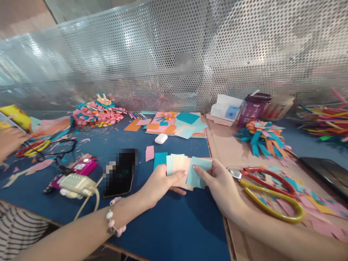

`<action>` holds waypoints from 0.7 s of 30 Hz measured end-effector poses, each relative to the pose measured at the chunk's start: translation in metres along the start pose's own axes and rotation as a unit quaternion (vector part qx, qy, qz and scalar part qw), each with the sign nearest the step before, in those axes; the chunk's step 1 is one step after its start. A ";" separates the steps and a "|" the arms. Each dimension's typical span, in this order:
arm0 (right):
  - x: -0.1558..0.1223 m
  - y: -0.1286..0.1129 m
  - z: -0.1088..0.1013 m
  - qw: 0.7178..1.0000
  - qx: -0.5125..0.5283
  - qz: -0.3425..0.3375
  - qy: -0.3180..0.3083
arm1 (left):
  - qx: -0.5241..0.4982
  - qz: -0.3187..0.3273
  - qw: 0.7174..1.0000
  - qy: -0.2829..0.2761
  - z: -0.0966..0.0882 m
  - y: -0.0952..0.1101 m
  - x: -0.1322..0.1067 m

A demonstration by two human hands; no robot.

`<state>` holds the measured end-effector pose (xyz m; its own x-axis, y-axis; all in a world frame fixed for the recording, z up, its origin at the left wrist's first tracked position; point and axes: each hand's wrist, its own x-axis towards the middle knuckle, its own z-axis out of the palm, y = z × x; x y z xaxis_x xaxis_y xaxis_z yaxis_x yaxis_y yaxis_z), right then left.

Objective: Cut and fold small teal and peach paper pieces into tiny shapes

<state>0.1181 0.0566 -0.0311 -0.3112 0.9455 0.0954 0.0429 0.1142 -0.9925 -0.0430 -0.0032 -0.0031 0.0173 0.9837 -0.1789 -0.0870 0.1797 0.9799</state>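
Between thumb and fingers, my left hand (160, 183) pinches a small fan of pale cream and light blue paper pieces (178, 164). My right hand (221, 181) grips a light blue paper square (198, 175), which overlaps the edge of the pink piece beside it. Both hands are over the blue table, close together. Just behind my left hand lies a darker blue paper piece (161, 158), with a pink paper piece (149, 153) to its left. The fingers under the papers are partly hidden.
Scissors (268, 192) with red and yellow handles lie on cardboard at right among paper scraps. A phone (122, 174) and cabled power bank (78, 185) are at left. Behind are a white earbud case (161, 138), stacked paper (190, 125) and a purple cup (254, 108). Another person's hand (11, 141) is far left.
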 end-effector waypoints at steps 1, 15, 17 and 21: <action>0.000 0.001 0.000 1.000 0.005 0.001 0.008 | -0.010 0.000 1.000 0.004 0.000 0.000 0.000; -0.001 0.000 0.000 0.999 0.019 0.015 0.023 | 0.000 0.004 1.000 0.019 0.001 0.001 -0.001; 0.000 0.001 0.000 0.999 0.024 0.014 0.020 | 0.006 0.011 1.000 0.017 0.001 0.001 -0.001; 0.000 0.002 0.000 1.000 0.012 0.011 0.007 | 0.014 0.009 1.000 0.011 0.000 0.000 0.000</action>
<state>0.1180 0.0572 -0.0332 -0.2980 0.9516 0.0748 0.0257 0.0864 -0.9959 -0.0432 -0.0033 -0.0034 -0.0054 0.9867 -0.1625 -0.0585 0.1619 0.9851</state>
